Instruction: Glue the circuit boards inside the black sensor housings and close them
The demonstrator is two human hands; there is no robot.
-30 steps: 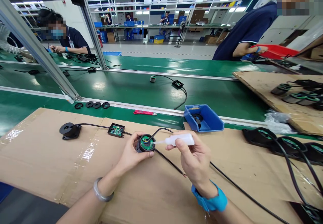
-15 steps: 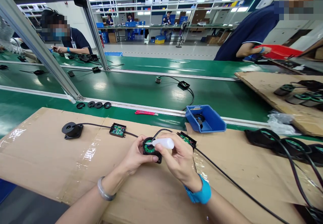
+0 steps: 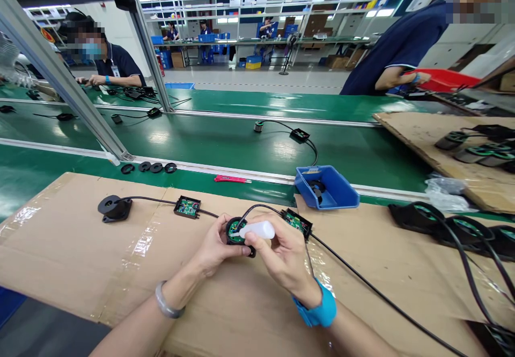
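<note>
My left hand [image 3: 215, 245] is closed around a black round housing [image 3: 251, 252] with a green circuit board [image 3: 232, 230] inside. In my right hand [image 3: 287, 249] is a small white squeeze bottle [image 3: 261, 230], tilted, its thin nozzle at the board. Whether the tip touches the board I cannot tell. A black cable [image 3: 257, 205] arches from the housing toward an open black box with a circuit board [image 3: 296, 223], just behind my right hand. To the left lie a similar open box [image 3: 187, 206] and a capped black housing [image 3: 115, 208], joined by a cable.
Cardboard [image 3: 80, 249] covers the bench. Behind it are a blue bin [image 3: 328, 188], a red utility knife [image 3: 231, 179] and several black rings [image 3: 156, 167]. More housings [image 3: 466, 233] stand at right. A green conveyor [image 3: 209, 142] carries parts; co-workers sit and stand beyond.
The white bottle's nozzle has shifted slightly down and left over the board. On the conveyor, the small cylinder and its cabled box have moved a little to the right.
</note>
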